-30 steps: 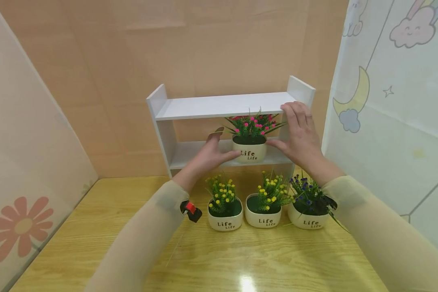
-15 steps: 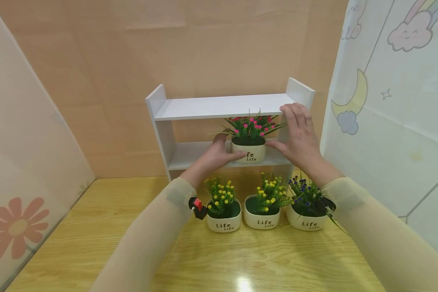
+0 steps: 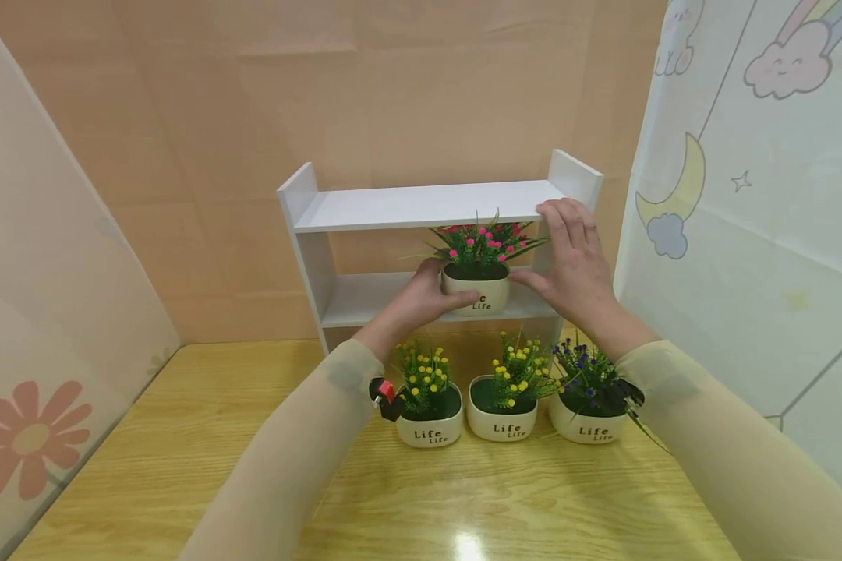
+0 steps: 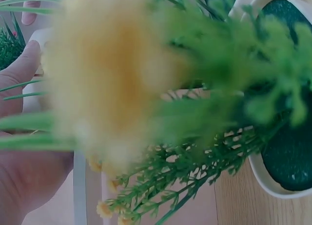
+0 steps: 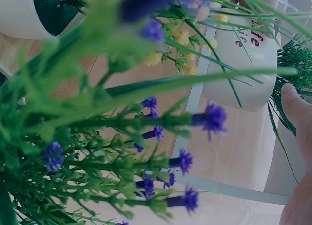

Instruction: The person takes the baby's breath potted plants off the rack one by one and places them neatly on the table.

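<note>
A cream flowerpot (image 3: 494, 294) with pink flowers (image 3: 489, 244) stands on the middle board of a white shelf unit (image 3: 421, 204). My left hand (image 3: 417, 302) grips its left side, the thumb lying across the printed front and the fingers partly hidden behind. At the pot's right, my right hand (image 3: 577, 261) rests its fingers at the upper board's edge by the side panel; its thumb points to the pot's rim. The right wrist view shows that thumb (image 5: 296, 101) beside the pot's (image 5: 239, 64) greenery. Blurred yellow flowers (image 4: 114, 74) cover much of the left wrist view.
Before the shelf, on the wooden table (image 3: 393, 499), stand two pots with yellow flowers, a left one (image 3: 429, 430) and a middle one (image 3: 501, 425), and one with purple flowers (image 3: 589, 427) under the right forearm. Printed cloth walls (image 3: 730, 296) enclose the sides.
My left hand has moved right, bringing its thumb across the pot's front and its fingers in against the side. The right hand and the pot keep their places on the shelf.
</note>
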`<action>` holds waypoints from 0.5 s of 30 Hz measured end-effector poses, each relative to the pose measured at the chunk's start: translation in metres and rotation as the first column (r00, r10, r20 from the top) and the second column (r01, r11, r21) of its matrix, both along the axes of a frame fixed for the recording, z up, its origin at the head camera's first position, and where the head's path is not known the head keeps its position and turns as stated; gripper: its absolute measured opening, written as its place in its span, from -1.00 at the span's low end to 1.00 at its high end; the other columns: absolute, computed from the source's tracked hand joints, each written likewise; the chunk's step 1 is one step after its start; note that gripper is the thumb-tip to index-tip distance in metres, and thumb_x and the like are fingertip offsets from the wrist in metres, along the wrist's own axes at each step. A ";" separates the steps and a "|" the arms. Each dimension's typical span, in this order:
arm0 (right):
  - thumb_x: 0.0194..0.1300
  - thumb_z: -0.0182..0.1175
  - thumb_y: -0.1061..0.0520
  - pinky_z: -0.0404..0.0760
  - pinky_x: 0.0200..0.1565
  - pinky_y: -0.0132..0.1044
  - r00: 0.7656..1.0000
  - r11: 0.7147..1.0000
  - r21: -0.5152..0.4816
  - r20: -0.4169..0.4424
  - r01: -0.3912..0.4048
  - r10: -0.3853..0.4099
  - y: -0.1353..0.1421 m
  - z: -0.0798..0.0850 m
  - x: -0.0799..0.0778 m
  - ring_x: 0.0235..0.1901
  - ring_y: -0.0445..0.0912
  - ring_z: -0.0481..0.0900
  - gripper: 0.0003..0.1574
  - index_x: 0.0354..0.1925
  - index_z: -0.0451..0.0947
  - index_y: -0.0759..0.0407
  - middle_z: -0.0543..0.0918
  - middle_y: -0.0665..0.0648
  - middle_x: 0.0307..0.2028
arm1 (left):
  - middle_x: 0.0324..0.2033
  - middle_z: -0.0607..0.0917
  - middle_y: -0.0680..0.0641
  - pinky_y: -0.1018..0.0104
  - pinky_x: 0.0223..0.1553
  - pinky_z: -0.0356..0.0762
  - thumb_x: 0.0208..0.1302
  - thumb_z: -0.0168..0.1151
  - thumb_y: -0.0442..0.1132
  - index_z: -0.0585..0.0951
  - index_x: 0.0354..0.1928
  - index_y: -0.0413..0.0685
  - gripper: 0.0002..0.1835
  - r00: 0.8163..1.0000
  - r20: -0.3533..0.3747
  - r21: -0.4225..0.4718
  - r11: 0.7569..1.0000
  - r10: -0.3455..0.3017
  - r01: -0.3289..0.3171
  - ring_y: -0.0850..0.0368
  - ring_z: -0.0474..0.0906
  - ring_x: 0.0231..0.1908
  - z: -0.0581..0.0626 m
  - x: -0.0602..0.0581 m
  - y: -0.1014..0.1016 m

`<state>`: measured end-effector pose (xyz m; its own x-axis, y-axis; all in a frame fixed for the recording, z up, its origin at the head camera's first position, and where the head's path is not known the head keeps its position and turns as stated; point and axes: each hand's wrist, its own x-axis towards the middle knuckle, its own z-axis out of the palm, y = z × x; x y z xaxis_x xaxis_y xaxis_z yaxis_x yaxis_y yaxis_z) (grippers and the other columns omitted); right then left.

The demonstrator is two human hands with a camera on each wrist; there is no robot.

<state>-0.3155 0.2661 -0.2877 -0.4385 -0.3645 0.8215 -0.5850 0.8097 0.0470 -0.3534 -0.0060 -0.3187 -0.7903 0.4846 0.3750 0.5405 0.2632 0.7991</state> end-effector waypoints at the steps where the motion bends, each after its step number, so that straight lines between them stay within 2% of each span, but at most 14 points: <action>1: -0.02 0.84 -0.03 -0.07 0.68 0.03 1.000 1.000 0.000 0.000 0.000 0.000 0.000 0.000 0.000 0.58 0.34 0.07 0.47 0.57 0.14 0.35 0.24 0.39 0.51 | 0.11 0.75 -0.04 0.11 0.15 0.70 0.41 0.60 -0.15 0.59 0.39 -0.05 -0.41 1.000 0.000 -0.003 1.000 0.002 -0.002 0.05 0.75 0.04 0.000 0.000 0.000; 5: -0.02 0.83 -0.04 -0.08 0.69 0.03 1.000 1.000 0.001 0.004 0.004 -0.004 0.000 0.000 0.000 0.58 0.34 0.07 0.47 0.57 0.14 0.34 0.23 0.39 0.51 | 0.13 0.76 -0.02 0.11 0.19 0.69 0.42 0.59 -0.14 0.60 0.39 -0.02 -0.42 1.000 -0.001 -0.020 1.000 0.020 -0.020 0.07 0.75 0.07 0.001 0.000 0.001; 15: -0.04 0.84 -0.04 -0.10 0.69 0.03 1.000 1.000 0.002 0.020 0.015 -0.015 0.000 0.002 0.001 0.58 0.34 0.06 0.49 0.57 0.13 0.34 0.23 0.39 0.51 | 0.20 0.70 -0.04 0.04 0.31 0.61 0.45 0.56 -0.06 0.48 0.50 -0.02 -0.31 0.996 0.038 -0.083 0.994 0.076 -0.073 0.05 0.70 0.16 0.001 0.001 0.002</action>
